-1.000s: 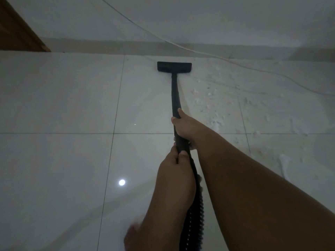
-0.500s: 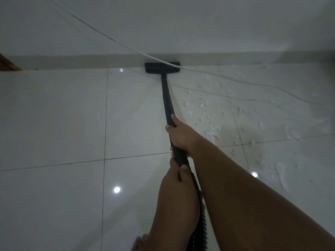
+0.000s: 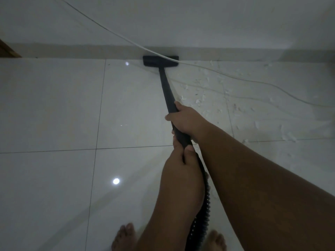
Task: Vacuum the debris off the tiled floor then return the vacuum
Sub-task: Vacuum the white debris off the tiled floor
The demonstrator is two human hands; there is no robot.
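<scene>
Both hands are closed around the black vacuum wand (image 3: 167, 91): the right hand (image 3: 186, 122) grips it further along toward the head, and the left hand (image 3: 181, 165) wraps it just behind, where the ribbed hose (image 3: 204, 214) begins. Beyond the grip the wand runs out to the floor head (image 3: 160, 61), which sits against the baseboard (image 3: 72, 50) with a white cord (image 3: 126, 39) crossing over it. To the right of the grip, white debris (image 3: 204, 98) lies scattered over the tiled floor (image 3: 50, 105), and two bare feet (image 3: 124, 238) show below the hands
</scene>
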